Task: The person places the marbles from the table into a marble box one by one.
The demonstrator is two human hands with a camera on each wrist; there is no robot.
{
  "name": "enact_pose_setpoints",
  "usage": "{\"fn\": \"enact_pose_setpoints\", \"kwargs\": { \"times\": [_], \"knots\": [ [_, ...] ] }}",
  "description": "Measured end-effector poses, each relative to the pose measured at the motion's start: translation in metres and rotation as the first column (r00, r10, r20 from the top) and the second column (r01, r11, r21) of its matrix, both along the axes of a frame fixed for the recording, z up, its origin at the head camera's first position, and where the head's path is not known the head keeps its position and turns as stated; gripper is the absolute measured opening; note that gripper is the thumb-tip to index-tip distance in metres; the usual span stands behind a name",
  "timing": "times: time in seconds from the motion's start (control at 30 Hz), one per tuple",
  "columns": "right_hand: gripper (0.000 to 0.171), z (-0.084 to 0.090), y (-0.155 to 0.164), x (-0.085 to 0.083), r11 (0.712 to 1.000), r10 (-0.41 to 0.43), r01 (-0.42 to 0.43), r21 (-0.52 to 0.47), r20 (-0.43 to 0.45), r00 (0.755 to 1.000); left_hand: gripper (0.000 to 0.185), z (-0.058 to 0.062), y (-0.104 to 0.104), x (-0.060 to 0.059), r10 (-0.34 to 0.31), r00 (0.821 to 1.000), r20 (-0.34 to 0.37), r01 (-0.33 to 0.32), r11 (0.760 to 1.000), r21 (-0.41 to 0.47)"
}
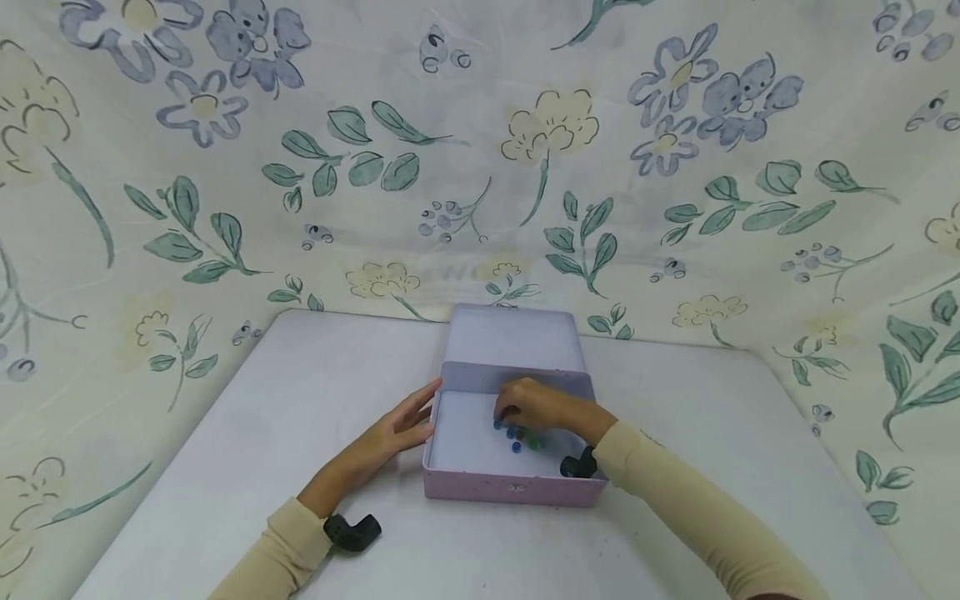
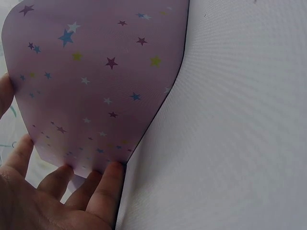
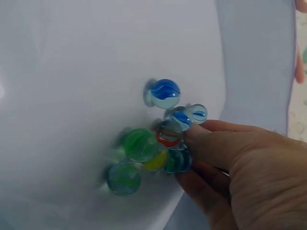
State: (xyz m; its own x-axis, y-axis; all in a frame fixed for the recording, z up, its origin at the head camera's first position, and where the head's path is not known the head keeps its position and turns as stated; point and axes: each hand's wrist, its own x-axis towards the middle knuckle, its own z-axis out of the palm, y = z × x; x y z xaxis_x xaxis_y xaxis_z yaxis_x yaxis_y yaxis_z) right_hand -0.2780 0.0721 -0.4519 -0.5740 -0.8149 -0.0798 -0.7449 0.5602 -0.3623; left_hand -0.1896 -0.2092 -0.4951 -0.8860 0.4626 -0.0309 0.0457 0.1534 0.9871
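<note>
A lidded box (image 1: 515,490), pink outside and pale inside, stands with its lid (image 1: 513,337) raised at the back. Several glass marbles, among them a blue one (image 3: 165,94), a green one (image 3: 140,145) and a red-streaked one (image 3: 169,133), lie clustered on its floor. My right hand (image 1: 542,406) reaches down inside, thumb and fingers curled about marbles at the cluster's edge; how many it grips is hidden. Against the box's left wall, which is printed with stars in the left wrist view, my left hand (image 1: 393,429) presses extended fingertips (image 2: 111,175).
The box rests on a white table (image 1: 337,350). Behind it hangs a flower-patterned cloth (image 1: 480,167). A dark wrist device (image 1: 352,533) sits at the left sleeve, and another (image 1: 578,464) at the right wrist hangs over the box's front right corner.
</note>
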Motion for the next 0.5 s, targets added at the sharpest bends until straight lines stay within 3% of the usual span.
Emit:
{"fn": "enact_pose_setpoints", "kwargs": {
  "times": [0.33,0.5],
  "knots": [
    [0.017,0.007,0.004,-0.005,0.998,-0.054,0.056,-0.022,0.057,0.997,0.067,0.002,0.001,-0.001,-0.003,1.000,-0.005,0.003,1.000,0.003],
    [0.021,0.021,0.011,-0.007,0.982,-0.035,0.047,-0.185,0.068,0.997,0.067,0.001,0.001,-0.001,0.002,1.000,0.001,-0.002,1.000,0.008]
  ]
}}
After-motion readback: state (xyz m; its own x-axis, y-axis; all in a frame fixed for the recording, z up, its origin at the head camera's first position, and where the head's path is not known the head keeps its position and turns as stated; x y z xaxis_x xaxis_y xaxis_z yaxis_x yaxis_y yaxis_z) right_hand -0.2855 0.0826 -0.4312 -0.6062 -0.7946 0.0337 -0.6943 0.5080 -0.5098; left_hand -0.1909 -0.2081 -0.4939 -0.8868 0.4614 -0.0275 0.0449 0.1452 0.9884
